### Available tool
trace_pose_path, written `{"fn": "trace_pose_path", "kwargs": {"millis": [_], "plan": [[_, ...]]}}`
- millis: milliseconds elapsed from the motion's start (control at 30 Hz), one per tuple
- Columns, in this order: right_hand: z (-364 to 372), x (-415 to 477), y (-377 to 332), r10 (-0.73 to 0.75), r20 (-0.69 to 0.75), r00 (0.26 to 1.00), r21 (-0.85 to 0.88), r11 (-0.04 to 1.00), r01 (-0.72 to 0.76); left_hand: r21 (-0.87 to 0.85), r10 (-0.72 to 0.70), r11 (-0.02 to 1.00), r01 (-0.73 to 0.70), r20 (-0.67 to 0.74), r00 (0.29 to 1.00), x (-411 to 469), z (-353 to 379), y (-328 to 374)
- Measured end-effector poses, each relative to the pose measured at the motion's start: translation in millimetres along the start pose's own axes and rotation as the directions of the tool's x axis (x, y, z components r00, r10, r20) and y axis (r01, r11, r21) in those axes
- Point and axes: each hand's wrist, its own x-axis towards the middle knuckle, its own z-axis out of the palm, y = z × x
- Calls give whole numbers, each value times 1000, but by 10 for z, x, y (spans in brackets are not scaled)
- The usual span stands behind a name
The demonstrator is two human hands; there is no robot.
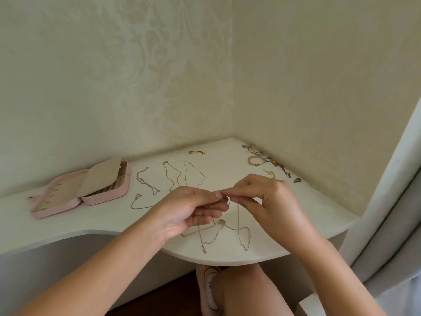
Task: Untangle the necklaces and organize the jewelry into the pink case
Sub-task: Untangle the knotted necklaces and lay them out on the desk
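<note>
My left hand (193,208) and my right hand (268,199) meet above the front of the white corner shelf (307,215), both pinching a tangled silver necklace (227,236) whose loops trail onto the shelf below. A small round pendant (221,221) hangs on it. Several untangled thin chains (173,179) lie spread out behind my hands. The pink case (68,201) lies open at the shelf's left, its beige flap raised over the ring rolls.
A red cord bracelet (197,152) lies near the back wall. A pink bead bracelet (256,160), rings and earrings (262,153) sit in the right corner. A grey curtain (391,201) hangs at right. My knee and a pink shoe (209,290) show below the shelf.
</note>
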Motion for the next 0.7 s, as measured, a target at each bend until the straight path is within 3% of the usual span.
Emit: {"fn": "trace_pose_path", "kwargs": {"millis": [300, 533, 700], "plan": [[85, -19, -2, -121, -114, 986, -38, 992, 117, -27, 2, 1000, -1, 45, 999, -32, -17, -12], [231, -47, 31, -270, -163, 949, -281, 935, 218, -140, -69, 987, 79, 74, 995, 1, -64, -7], [222, -26, 68, -288, -123, 950, -324, 916, 236, -124, -50, 991, 58, 71, 996, 20, -93, -46]]}}
